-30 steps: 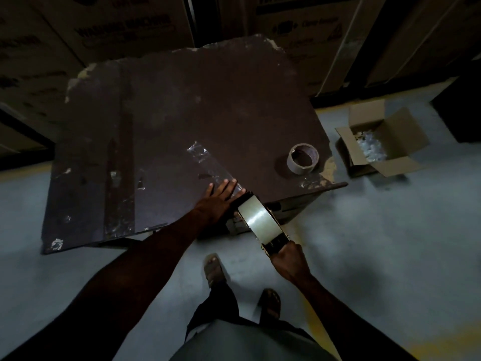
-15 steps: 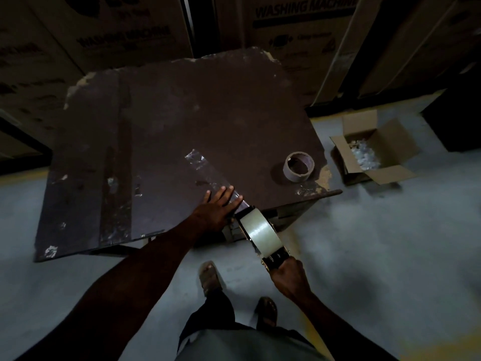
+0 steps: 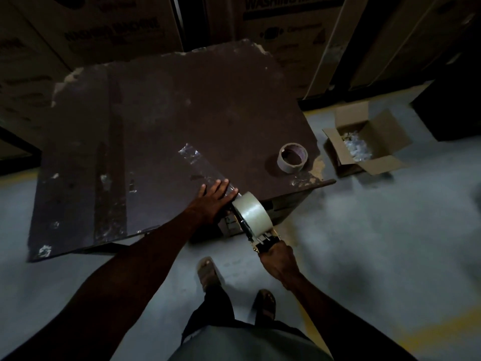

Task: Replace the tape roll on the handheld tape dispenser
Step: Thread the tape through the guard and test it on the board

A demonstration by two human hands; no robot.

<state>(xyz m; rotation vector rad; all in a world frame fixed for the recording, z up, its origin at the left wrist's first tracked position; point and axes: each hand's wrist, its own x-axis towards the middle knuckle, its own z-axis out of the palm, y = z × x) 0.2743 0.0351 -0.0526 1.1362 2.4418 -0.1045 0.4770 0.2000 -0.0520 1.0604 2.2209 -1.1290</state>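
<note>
My right hand [image 3: 278,260] grips the handle of the handheld tape dispenser [image 3: 263,239], held just off the near edge of the dark table [image 3: 156,113]. A full clear tape roll [image 3: 251,214] sits on the dispenser. A strip of clear tape [image 3: 194,162] runs from the dispenser diagonally up-left across the tabletop. My left hand [image 3: 214,196] lies flat with fingers spread on the near end of that strip, right beside the roll. A nearly empty brown tape roll [image 3: 292,157] lies flat on the table near its right corner.
An open cardboard box [image 3: 364,144] with pale packing scraps stands on the grey floor right of the table. Large washing machine cartons [image 3: 283,27] stand behind the table. My feet [image 3: 208,272] are on the floor below the table edge.
The dispenser and both hands hold almost the same place at the table edge. The view has shifted slightly, with the table sitting a little lower in frame.
</note>
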